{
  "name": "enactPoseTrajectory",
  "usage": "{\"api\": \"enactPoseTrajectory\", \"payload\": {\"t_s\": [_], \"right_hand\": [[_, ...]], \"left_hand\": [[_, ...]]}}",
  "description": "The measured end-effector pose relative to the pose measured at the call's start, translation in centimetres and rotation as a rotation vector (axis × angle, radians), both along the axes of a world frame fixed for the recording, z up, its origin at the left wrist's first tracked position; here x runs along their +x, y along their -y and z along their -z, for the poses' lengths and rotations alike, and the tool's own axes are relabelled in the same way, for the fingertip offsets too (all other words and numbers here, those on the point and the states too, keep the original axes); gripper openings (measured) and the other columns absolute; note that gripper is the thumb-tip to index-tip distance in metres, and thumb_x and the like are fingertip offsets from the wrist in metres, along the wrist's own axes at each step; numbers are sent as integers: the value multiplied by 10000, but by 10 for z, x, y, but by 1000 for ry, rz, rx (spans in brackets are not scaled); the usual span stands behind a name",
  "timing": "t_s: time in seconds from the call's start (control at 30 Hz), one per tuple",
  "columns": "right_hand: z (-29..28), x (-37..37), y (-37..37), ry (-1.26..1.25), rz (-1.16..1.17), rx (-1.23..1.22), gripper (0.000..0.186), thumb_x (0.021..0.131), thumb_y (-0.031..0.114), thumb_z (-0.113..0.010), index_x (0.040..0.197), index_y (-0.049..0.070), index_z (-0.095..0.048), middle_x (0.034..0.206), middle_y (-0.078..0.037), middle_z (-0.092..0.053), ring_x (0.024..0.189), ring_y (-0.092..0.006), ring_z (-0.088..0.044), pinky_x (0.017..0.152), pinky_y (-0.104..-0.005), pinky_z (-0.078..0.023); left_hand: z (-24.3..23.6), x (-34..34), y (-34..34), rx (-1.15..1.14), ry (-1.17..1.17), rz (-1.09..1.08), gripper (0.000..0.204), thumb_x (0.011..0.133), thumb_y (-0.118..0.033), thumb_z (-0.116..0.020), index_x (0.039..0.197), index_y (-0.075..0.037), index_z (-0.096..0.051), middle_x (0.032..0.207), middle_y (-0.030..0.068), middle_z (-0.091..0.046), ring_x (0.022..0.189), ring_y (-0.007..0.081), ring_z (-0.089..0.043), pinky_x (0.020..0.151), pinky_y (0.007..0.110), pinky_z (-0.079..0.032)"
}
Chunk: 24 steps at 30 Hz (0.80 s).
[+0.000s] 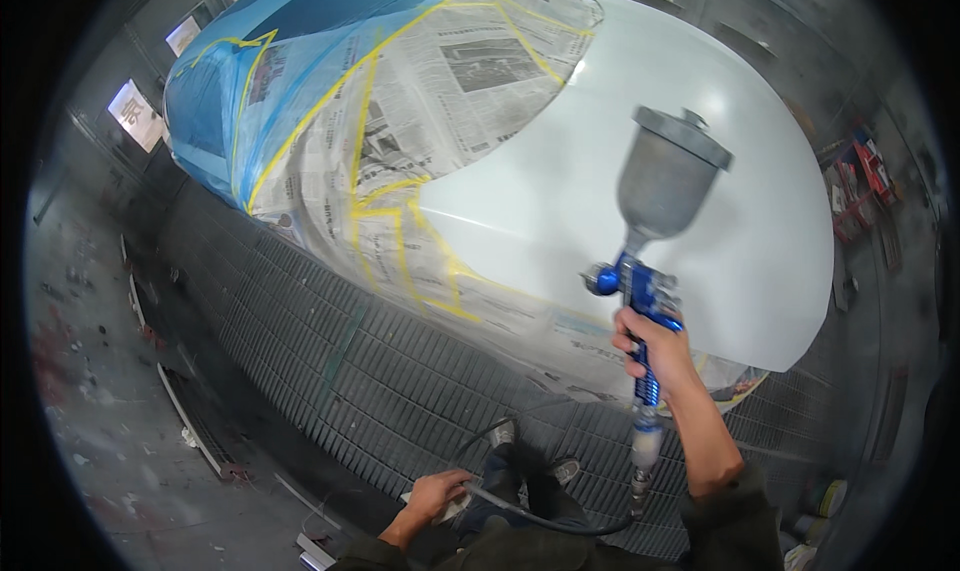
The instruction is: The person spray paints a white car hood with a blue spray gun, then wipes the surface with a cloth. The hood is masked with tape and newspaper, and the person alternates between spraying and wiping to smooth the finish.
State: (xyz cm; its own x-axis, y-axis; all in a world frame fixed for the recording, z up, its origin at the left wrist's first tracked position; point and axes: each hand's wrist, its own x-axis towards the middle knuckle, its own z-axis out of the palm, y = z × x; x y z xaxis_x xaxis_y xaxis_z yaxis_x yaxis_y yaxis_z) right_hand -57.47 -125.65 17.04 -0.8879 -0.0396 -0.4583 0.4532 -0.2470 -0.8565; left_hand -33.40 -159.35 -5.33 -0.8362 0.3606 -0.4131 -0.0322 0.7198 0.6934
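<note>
The spray gun (645,301) sits in the right hand (658,351), in front of the car panel (680,211), its cup (665,176) on top and the hose (540,516) running from its base left to the left hand (435,496); masking paper (420,121) lies left of the panel, floor grating (330,371) below

a dark metal floor grate (330,361) runs beside a stained concrete floor (90,391). red clutter (860,186) sits at the right wall, and lit windows (135,114) show at the upper left.
</note>
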Motion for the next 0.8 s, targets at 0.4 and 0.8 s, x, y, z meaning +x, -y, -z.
{"api": "enactPoseTrajectory", "payload": {"t_s": [0.4, 0.8], "right_hand": [[-25, -100, 51, -100, -141, -90, 141, 944, 178, -623, 893, 63, -558, 794, -27, -558, 645, -81, -518, 382, -202, -325], [-37, 8, -198, -9, 120, 20, 161, 949, 207, -625, 967, 80, -529, 841, -44, -570, 671, -89, -494, 364, -177, -329]], "left_hand": [[11, -13, 19, 100, 39, -82, 291, 880, -248, -672, 1151, -145, -669, 1155, 77, -685, 993, 320, -663, 790, 403, -537], [3, -51, -149, 207, 96, 420, 266, 936, -299, -587, 1148, -143, -629, 1085, 65, -648, 914, 329, -661, 738, 443, -524]]}}
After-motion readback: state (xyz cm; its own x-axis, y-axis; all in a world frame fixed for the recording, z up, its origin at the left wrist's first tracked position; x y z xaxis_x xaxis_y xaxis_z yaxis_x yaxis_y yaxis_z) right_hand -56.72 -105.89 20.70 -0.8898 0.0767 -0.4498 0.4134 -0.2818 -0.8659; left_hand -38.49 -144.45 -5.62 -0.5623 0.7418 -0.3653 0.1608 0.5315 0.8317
